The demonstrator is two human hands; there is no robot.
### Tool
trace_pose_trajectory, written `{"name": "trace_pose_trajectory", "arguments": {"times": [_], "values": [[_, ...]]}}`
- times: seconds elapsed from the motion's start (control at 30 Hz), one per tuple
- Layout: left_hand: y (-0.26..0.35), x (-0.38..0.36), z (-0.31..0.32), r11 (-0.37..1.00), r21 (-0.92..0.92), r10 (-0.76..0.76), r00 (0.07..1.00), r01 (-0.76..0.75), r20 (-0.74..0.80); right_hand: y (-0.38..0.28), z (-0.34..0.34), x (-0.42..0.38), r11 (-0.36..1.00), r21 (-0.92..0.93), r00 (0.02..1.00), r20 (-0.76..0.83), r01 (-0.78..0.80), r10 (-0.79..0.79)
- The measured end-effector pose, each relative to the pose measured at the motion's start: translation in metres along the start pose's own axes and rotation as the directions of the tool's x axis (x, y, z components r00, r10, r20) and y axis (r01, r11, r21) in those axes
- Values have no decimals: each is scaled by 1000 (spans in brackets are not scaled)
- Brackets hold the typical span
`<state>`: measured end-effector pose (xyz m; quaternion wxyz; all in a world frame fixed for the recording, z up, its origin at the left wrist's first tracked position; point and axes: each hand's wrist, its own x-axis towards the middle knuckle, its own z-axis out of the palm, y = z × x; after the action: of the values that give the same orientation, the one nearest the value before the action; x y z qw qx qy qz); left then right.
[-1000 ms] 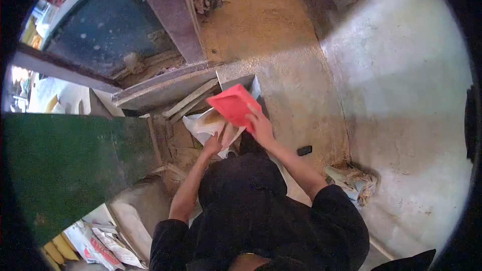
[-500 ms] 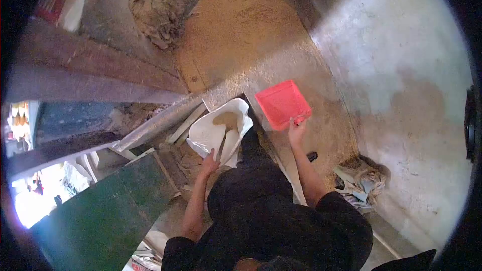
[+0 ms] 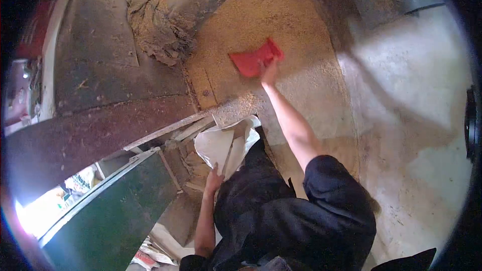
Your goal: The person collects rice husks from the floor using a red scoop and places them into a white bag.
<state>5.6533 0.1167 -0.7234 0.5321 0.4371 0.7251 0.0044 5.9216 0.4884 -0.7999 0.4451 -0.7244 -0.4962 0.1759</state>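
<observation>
My right hand [image 3: 269,74] is closed around the handle of a red dustpan [image 3: 248,63], which is low over a spread of brown grain-like material [image 3: 271,10]. The dustpan is tilted, and its front edge overlaps the grain. My left hand [image 3: 215,180] grips the near rim of a white sack [image 3: 216,145]. The sack's mouth is spread wide, facing up, close in front of my legs. Its lower part is hidden.
A crumpled brown cloth [image 3: 155,27] lies left of the grain. Dark reddish boards [image 3: 100,125] and a green panel [image 3: 110,200] stand on the left. A pale wall [image 3: 422,135] rises on the right. Loose grains [image 3: 246,104] lie just beyond the sack.
My right hand has carried the dustpan forward and left, from beside the sack to the grain, and tilted it. My left hand stays on the sack's rim. The view has shifted slightly.
</observation>
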Motion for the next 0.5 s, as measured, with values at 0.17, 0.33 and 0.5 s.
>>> {"name": "trace_pose_trajectory", "arguments": {"times": [0.17, 0.33, 0.5], "values": [[-29, 10, 15, 993, 74, 101, 992, -95, -79, 25, 71, 49, 987, 161, 993, -115, 28, -9], [-24, 14, 13, 996, -92, -23, 996, 15, -82, 30, 62, 41, 911, 304, 961, 100, -277, 259], [-22, 10, 8, 995, -57, -88, 966, 77, -241, 38, 34, 9, 835, 534, 977, -68, -135, 202]]}}
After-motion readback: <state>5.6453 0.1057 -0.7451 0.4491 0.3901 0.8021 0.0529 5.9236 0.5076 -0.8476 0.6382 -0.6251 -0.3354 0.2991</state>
